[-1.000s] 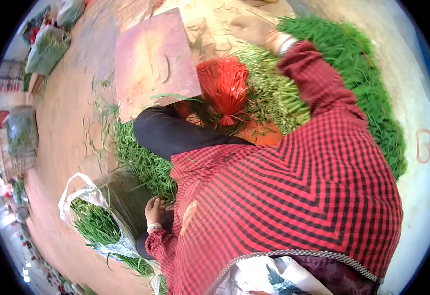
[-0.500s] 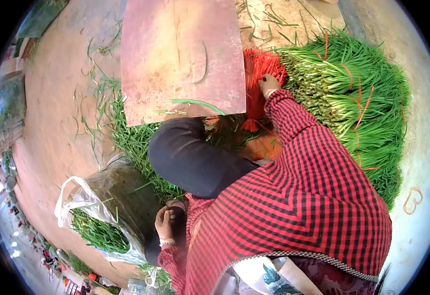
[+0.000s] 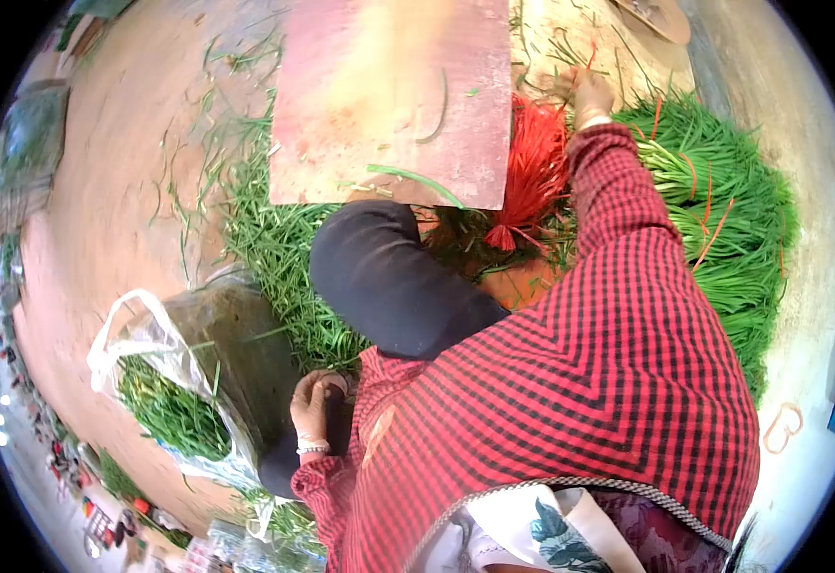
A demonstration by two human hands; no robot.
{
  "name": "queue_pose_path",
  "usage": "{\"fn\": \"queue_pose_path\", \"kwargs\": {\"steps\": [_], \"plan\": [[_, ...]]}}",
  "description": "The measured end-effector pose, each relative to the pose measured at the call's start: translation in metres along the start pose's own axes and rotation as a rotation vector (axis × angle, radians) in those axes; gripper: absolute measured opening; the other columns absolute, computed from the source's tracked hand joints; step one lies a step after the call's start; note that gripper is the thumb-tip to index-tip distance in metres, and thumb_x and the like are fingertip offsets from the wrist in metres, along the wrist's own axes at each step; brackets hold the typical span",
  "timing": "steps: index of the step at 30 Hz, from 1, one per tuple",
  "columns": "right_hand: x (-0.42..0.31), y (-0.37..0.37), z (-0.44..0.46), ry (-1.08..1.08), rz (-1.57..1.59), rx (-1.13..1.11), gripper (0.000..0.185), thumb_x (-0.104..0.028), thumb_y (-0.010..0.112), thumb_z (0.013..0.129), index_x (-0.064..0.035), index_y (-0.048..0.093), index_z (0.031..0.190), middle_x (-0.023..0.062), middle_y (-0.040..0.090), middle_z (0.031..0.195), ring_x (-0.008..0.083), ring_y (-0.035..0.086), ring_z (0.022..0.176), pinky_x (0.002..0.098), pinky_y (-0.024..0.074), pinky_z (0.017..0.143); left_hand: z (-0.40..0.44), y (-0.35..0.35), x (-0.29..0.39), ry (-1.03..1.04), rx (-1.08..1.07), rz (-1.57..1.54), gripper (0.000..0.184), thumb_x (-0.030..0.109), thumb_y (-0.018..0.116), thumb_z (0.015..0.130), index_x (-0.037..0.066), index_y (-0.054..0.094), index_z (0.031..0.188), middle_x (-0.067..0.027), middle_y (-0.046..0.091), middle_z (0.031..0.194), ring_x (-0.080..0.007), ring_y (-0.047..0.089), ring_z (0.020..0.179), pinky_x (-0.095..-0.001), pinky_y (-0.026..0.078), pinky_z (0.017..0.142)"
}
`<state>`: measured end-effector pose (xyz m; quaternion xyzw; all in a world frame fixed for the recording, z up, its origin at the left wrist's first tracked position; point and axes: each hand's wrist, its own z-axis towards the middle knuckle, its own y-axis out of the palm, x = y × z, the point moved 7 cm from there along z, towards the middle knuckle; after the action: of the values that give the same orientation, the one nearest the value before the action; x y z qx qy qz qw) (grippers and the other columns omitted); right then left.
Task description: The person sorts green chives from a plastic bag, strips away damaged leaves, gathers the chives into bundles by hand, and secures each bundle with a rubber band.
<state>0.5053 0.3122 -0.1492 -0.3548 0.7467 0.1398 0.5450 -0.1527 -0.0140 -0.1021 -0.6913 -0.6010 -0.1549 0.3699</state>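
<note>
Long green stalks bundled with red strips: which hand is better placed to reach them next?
Probably the right hand: it is nearer the green stalks, with a thin red strip showing against it. The left hand is across the dark-trousered leg, near the white-handled plastic bag.

Top point(image 3: 580, 382): red/black check, sleeves point(image 3: 618, 191) matching, black-and-white trim point(image 3: 523, 484) along edge. Trousers point(image 3: 398, 296) plain dark. White cloth point(image 3: 609, 525) with blue-green leaf print, purple patterned fabric point(image 3: 642, 516) alongside. Pale wristbands point(image 3: 313, 447) both sides.

Room above red strips point(image 3: 538, 158), board point(image 3: 389, 105) and right sleeve point(image 3: 618, 196) on either side
</note>
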Motion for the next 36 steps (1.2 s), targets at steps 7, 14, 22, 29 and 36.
{"fn": "queue_pose_path", "kwargs": {"steps": [7,14,22,29,36], "plan": [[-0.128,0.136,-0.105,-0.742,-0.058,-0.501,0.024,-0.018,0.057,0.095,-0.0064,0.065,0.114,0.0023,0.068,0.102,0.0116,0.062,0.084,0.0238,0.0484,0.077,-0.025,-0.030,0.053,0.235,0.286,0.054,0.030,0.010,0.061,0.091,-0.002,0.060,0.119,-0.0069,0.065,0.107,-0.0115,0.060,0.094,-0.0249,0.047,0.086],[-0.025,0.260,-0.190,-1.362,-1.179,-0.957,0.032,-0.018,0.055,0.093,-0.0021,0.060,0.120,0.0195,0.056,0.128,0.0286,0.053,0.121,0.0347,0.0410,0.100,-0.108,-0.108,0.043,0.569,0.937,-0.173,0.029,-0.002,0.059,0.089,-0.001,0.060,0.118,-0.0075,0.067,0.102,-0.0129,0.063,0.092,-0.0253,0.049,0.084],[-0.108,0.327,-0.394,-1.204,-0.755,-1.334,0.028,-0.011,0.056,0.092,-0.0022,0.060,0.118,0.0146,0.063,0.113,0.0256,0.060,0.107,0.0306,0.0448,0.091,-0.214,-0.158,-0.065,0.197,1.375,-0.010,0.034,0.021,0.056,0.095,-0.001,0.058,0.121,-0.0135,0.062,0.118,-0.0219,0.057,0.110,-0.0336,0.043,0.097],[-0.088,0.292,-0.762,-1.736,-0.228,-1.964,0.028,-0.010,0.060,0.088,-0.0033,0.062,0.114,0.0119,0.063,0.115,0.0244,0.060,0.108,0.0327,0.0459,0.094,-0.202,-0.133,-0.081,0.203,1.159,0.143,0.029,0.031,0.058,0.092,0.005,0.069,0.087,-0.0116,0.067,0.080,-0.0312,0.062,0.078,-0.0386,0.045,0.089],[0.060,0.300,-0.931,-2.338,-0.543,-1.969,0.063,-0.046,0.062,0.081,0.0043,0.056,0.119,0.0221,0.052,0.130,0.0340,0.044,0.127,0.0392,0.0340,0.108,-0.233,-0.148,-0.182,0.058,1.550,-0.654,0.066,0.034,0.065,0.090,-0.004,0.040,0.137,-0.0186,0.046,0.136,-0.0223,0.049,0.118,-0.0341,0.042,0.097]]}}
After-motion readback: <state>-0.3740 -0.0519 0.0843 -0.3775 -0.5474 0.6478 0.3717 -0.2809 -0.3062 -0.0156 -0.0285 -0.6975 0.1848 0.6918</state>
